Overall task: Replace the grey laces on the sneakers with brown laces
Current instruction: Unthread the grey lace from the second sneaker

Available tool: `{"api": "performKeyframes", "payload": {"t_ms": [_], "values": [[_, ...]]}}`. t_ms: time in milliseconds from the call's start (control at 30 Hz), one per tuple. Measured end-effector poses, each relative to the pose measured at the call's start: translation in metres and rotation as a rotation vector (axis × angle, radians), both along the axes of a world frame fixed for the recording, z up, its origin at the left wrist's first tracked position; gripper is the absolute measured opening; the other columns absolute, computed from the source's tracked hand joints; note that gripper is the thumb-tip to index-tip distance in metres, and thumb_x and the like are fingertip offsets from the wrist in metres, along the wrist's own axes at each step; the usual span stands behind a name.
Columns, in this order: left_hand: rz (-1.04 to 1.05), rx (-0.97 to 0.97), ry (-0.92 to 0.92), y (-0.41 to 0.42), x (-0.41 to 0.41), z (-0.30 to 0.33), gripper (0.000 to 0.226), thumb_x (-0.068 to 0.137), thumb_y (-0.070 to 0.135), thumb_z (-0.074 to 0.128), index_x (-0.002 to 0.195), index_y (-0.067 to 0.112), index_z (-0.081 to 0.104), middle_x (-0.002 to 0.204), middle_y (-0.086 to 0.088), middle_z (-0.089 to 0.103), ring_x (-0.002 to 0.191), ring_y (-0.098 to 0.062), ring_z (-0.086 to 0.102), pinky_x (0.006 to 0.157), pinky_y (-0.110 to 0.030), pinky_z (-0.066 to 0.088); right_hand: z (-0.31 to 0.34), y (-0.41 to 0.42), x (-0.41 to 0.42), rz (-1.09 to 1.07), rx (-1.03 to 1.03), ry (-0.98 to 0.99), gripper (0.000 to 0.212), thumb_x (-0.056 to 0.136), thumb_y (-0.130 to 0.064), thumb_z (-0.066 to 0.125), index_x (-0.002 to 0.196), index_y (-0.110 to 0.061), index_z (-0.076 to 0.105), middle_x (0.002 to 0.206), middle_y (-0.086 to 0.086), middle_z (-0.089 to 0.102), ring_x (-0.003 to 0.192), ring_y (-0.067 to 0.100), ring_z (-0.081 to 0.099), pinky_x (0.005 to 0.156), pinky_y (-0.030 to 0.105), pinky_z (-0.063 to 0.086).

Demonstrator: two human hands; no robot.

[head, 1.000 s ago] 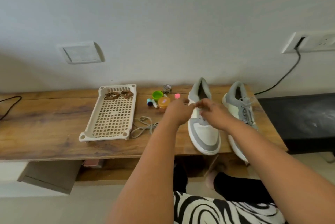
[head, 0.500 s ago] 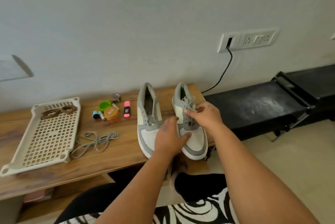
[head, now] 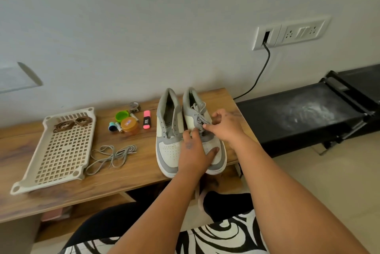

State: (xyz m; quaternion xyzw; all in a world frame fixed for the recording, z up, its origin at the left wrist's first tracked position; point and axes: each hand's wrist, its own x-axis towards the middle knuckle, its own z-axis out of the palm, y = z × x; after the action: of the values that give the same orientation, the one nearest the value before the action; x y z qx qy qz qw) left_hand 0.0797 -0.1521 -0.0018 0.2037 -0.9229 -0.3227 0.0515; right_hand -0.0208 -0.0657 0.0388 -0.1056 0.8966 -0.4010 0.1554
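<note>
Two grey-and-white sneakers stand side by side on the wooden bench. The left sneaker [head: 167, 130] has no lace. The right sneaker [head: 195, 109] still carries its grey lace [head: 198, 115]. My left hand [head: 195, 151] rests flat over the toe of the right sneaker, thumb against its side. My right hand [head: 223, 125] pinches the grey lace near the lower eyelets. A loose grey lace [head: 112, 156] lies on the bench. Two coiled brown laces [head: 70, 123] sit at the far end of the cream tray [head: 61, 151].
Small items stand behind the loose lace: an orange jar [head: 129, 125], a green lid [head: 121, 115], a pink highlighter [head: 146, 122], batteries [head: 115, 126]. A black cable [head: 261, 72] runs from the wall socket. A black bench [head: 298, 114] adjoins on the right.
My view swung right. My hands left the left sneaker for the right one; the left hand settled on its toe, the right hand took its lace.
</note>
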Motion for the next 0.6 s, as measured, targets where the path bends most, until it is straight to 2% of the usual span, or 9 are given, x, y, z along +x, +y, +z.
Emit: {"api": "performKeyframes", "payload": {"t_ms": [67, 133, 233, 267, 333, 400, 500, 600], "values": [[-0.037, -0.089, 0.007, -0.001, 0.004, 0.005, 0.078, 0.085, 0.047, 0.071, 0.145, 0.015, 0.033, 0.141, -0.006, 0.033, 0.130, -0.025, 0.037, 0.106, -0.034, 0.038, 0.006, 0.002, 0.001, -0.011, 0.070, 0.038, 0.053, 0.078, -0.032, 0.081, 0.117, -0.014, 0.049, 0.104, -0.004, 0.051, 0.095, 0.012, 0.048, 0.064, 0.021, 0.036], [-0.118, -0.172, -0.038, 0.000, 0.006, 0.013, 0.075, 0.088, 0.045, 0.067, 0.147, 0.016, 0.031, 0.143, -0.006, 0.037, 0.131, -0.025, 0.037, 0.108, -0.035, 0.037, 0.010, 0.007, 0.002, -0.015, 0.145, 0.035, 0.053, 0.076, -0.029, 0.083, 0.114, -0.012, 0.051, 0.102, -0.004, 0.049, 0.092, 0.011, 0.046, 0.067, 0.022, 0.036], [-0.217, -0.168, -0.139, -0.005, 0.007, 0.030, 0.077, 0.093, 0.041, 0.062, 0.154, 0.017, 0.021, 0.150, -0.006, 0.037, 0.137, -0.026, 0.035, 0.111, -0.039, 0.035, 0.013, 0.009, 0.000, 0.043, 0.104, -0.064, 0.034, 0.076, -0.024, 0.084, 0.100, -0.013, 0.062, 0.096, 0.000, 0.065, 0.081, 0.011, 0.062, 0.066, 0.024, 0.052], [-0.252, -0.192, -0.155, -0.009, 0.007, 0.034, 0.073, 0.095, 0.040, 0.060, 0.154, 0.019, 0.022, 0.152, -0.004, 0.037, 0.138, -0.026, 0.034, 0.111, -0.040, 0.035, 0.014, 0.008, 0.000, 0.053, 0.051, -0.108, 0.028, 0.077, -0.021, 0.083, 0.095, -0.012, 0.064, 0.095, 0.003, 0.070, 0.080, 0.013, 0.068, 0.071, 0.029, 0.058], [-0.335, -0.228, -0.180, -0.014, 0.008, 0.037, 0.064, 0.098, 0.038, 0.056, 0.153, 0.024, 0.028, 0.157, 0.002, 0.032, 0.141, -0.025, 0.032, 0.113, -0.041, 0.035, 0.014, 0.006, -0.002, 0.079, 0.040, -0.103, 0.019, 0.079, -0.021, 0.081, 0.091, -0.013, 0.069, 0.091, 0.005, 0.073, 0.081, 0.016, 0.072, 0.080, 0.037, 0.060], [-0.395, -0.202, -0.216, -0.017, 0.006, 0.036, 0.058, 0.099, 0.035, 0.053, 0.153, 0.026, 0.032, 0.160, 0.004, 0.028, 0.143, -0.025, 0.031, 0.115, -0.041, 0.032, 0.017, 0.005, 0.000, 0.129, 0.114, -0.042, 0.017, 0.082, -0.025, 0.079, 0.093, -0.014, 0.074, 0.090, 0.003, 0.074, 0.085, 0.016, 0.071, 0.084, 0.038, 0.059], [-0.305, -0.073, -0.170, -0.016, 0.000, 0.033, 0.045, 0.100, 0.030, 0.052, 0.144, 0.022, 0.047, 0.148, 0.001, 0.048, 0.134, -0.023, 0.045, 0.109, -0.036, 0.038, 0.031, 0.003, 0.004, 0.185, 0.093, 0.007, 0.019, 0.087, -0.030, 0.073, 0.096, -0.014, 0.075, 0.094, 0.001, 0.073, 0.090, 0.016, 0.068, 0.087, 0.036, 0.055], [-0.149, 0.120, -0.133, -0.020, -0.006, 0.036, 0.030, 0.097, 0.033, 0.058, 0.124, 0.020, 0.062, 0.126, 0.002, 0.064, 0.118, -0.019, 0.058, 0.098, -0.033, 0.047, 0.050, 0.009, 0.009, 0.222, -0.120, -0.042, 0.016, 0.088, -0.031, 0.071, 0.089, -0.015, 0.075, 0.079, -0.002, 0.071, 0.076, 0.010, 0.065, 0.071, 0.026, 0.049]]}}
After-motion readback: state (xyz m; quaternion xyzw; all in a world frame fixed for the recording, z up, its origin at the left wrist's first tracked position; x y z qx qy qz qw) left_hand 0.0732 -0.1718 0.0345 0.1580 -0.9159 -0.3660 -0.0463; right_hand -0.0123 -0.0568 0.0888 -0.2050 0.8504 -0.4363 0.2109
